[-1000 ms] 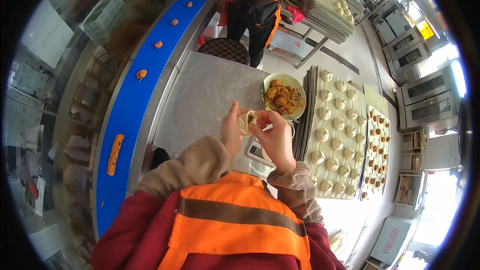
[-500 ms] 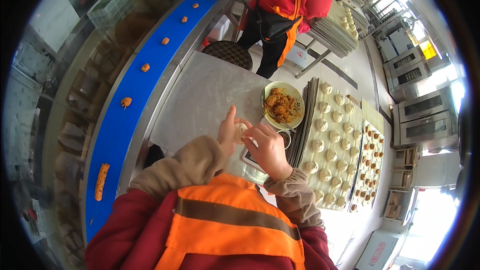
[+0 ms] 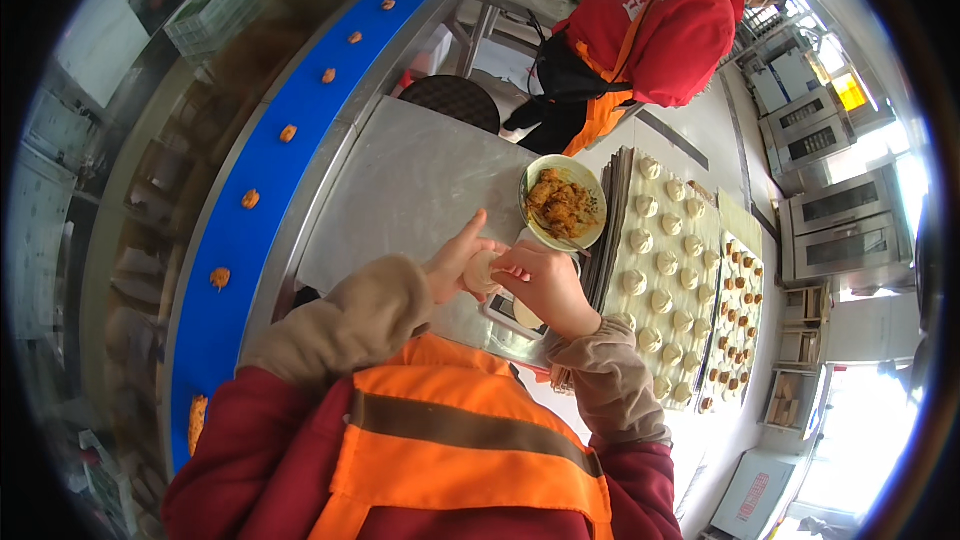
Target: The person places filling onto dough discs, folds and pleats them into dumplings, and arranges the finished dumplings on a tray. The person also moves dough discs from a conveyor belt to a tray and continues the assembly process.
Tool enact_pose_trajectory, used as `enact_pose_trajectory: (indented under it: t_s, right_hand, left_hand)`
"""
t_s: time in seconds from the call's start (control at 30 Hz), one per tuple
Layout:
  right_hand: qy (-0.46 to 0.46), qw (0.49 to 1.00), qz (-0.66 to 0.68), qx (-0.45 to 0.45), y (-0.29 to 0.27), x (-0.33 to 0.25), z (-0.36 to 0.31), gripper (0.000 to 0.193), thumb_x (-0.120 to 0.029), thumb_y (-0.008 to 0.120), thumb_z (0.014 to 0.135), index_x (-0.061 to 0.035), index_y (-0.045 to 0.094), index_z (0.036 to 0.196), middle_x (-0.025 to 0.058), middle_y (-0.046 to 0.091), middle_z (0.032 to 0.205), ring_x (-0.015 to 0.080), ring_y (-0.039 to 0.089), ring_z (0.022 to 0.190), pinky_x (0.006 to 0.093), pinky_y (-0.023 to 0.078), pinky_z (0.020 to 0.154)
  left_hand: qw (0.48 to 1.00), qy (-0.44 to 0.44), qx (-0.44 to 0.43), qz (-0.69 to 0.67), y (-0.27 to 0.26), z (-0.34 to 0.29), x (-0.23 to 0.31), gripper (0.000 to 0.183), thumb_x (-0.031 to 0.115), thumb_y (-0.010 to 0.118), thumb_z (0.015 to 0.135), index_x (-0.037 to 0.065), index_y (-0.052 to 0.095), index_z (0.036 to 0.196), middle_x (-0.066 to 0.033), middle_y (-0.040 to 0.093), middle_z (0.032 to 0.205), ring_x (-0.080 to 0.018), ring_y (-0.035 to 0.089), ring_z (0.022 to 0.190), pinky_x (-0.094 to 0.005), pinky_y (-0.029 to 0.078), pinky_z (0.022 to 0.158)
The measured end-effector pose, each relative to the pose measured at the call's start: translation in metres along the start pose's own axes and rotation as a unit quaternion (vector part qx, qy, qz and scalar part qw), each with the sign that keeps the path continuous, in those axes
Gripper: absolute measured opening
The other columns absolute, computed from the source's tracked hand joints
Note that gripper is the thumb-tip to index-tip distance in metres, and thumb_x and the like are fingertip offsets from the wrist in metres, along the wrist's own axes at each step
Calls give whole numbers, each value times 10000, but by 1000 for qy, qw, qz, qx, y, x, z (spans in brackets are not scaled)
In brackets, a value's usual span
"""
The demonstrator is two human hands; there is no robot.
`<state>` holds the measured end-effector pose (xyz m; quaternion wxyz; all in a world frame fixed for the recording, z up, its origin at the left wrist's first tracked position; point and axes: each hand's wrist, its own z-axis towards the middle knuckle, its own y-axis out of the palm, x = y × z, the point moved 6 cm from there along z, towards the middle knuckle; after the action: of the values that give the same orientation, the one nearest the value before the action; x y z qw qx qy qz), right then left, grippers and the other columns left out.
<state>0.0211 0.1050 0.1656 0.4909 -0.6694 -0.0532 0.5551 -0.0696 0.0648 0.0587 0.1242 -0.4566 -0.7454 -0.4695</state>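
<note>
A pale, round dough bun (image 3: 481,272) rests in my left hand (image 3: 452,262), fingers cupped around it and thumb raised. The fingertips of my right hand (image 3: 550,288) pinch the bun's edge on its right side. Its top is partly hidden by those fingers. Just beyond my hands stands a pale bowl (image 3: 586,177) of orange-brown chopped filling with a utensil lying in it. Below my right hand a small scale (image 3: 500,314) shows in part, with a flat pale dough disc (image 3: 527,315) on or beside it; I cannot tell which.
The steel table (image 3: 400,190) lies ahead. Along its left runs a blue conveyor belt (image 3: 235,235) carrying small orange-brown pieces. To the right, a stacked tray (image 3: 656,224) holds rows of pleated buns, beside another tray of brown-topped pieces. A co-worker (image 3: 650,25) in red stands beyond, near a dark round stool (image 3: 455,100).
My hands stay together at the bun, the right wrist slightly turned. Pieces on the belt have shifted, the long one nearer to me. The co-worker has leaned to the right.
</note>
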Motion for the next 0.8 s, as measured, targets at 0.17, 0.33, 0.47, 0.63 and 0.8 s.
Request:
enact_pose_trajectory:
  t_s: [0.17, 0.33, 0.47, 0.63, 0.8]
  right_hand:
    - [-172, 976, -135, 20, -1, -26, -16, 156, -39, 651, 675, -50, 582, 814, 63, 540, 681, 222, 588, 589, 317, 476, 508]
    - [-118, 984, -130, 20, 8, -26, -16, 193, -36, 683, 734, -47, 616, 914, 82, 608, 742, 244, 621, 644, 312, 498, 547]
    - [21, 998, 26, 52, 3, -12, -11, 206, -33, 687, 753, -45, 612, 945, 73, 620, 764, 209, 622, 639, 295, 505, 563]
    - [-63, 995, 69, 35, 3, -23, -13, 225, -64, 710, 770, -38, 618, 975, 69, 622, 705, 154, 611, 584, 280, 507, 567]
    - [10, 999, 23, 33, 7, -11, -9, 294, -97, 737, 750, -41, 607, 1007, 64, 609, 645, 138, 608, 568, 264, 498, 555]
  left_hand:
    - [995, 20, -50, 82, 0, -7, 0, 807, 733, 171, 876, 51, 601, 896, -63, 616, 730, -139, 542, 542, -283, 395, 420]
    - [972, -117, -84, 185, -9, 2, -4, 755, 681, 182, 912, 37, 576, 953, -68, 617, 823, -147, 579, 644, -298, 458, 490]
    - [993, -25, -67, -88, 2, 5, -5, 693, 630, 212, 937, 31, 560, 951, -109, 615, 914, -182, 601, 816, -358, 497, 754]
    - [981, -13, -32, -191, -2, -1, -13, 638, 573, 242, 960, 22, 559, 1019, -107, 626, 978, -214, 607, 880, -333, 481, 794]
    - [985, 4, 19, -174, 2, -9, -9, 592, 568, 296, 953, 44, 556, 1039, -72, 620, 940, -171, 608, 858, -325, 487, 765]
